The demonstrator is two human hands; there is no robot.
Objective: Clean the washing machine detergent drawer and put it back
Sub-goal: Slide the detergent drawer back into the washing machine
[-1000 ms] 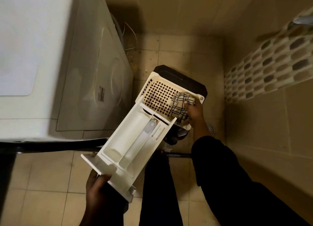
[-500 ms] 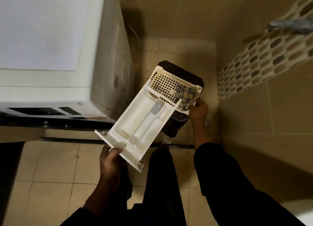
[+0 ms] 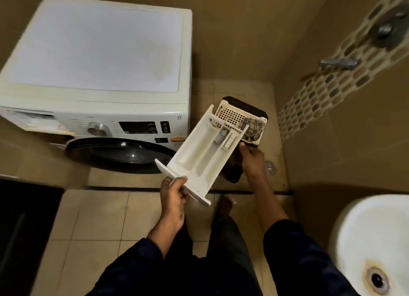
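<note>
Holding noted: left hand (image 3: 174, 190) grips the front panel of the detergent drawer (image 3: 202, 150), fingers curled over the panel's edge. Drawer is in the air and tilted, front end low toward the person, rear end raised over the rim of the basket (image 3: 230, 115), compartments facing up. Right hand (image 3: 252, 160) sits at the drawer's rear corner with the thumb close to the side wall. Cannot tell whether it pinches the wall or only steadies it from beneath, since the fingers are hidden under the drawer. Checked cloth (image 3: 254, 127) lies in the basket, in neither hand. Washing machine (image 3: 99, 74) stands to the left; its drawer slot (image 3: 33, 121), at the upper left of the front, appears open and is well apart from the drawer. Judgement: wiping is either finished or not begun. Compartments look pale with no obvious residue, but the corners are too small to check. If refitting comes next, support the rear end with the right hand and level the drawer. Point the rear into the slot, seat both side rails before pushing, then press flat on the panel. Risks: a one-hand grip on the thin panel lets the long body swing, and a skewed entry may jam it.
</note>
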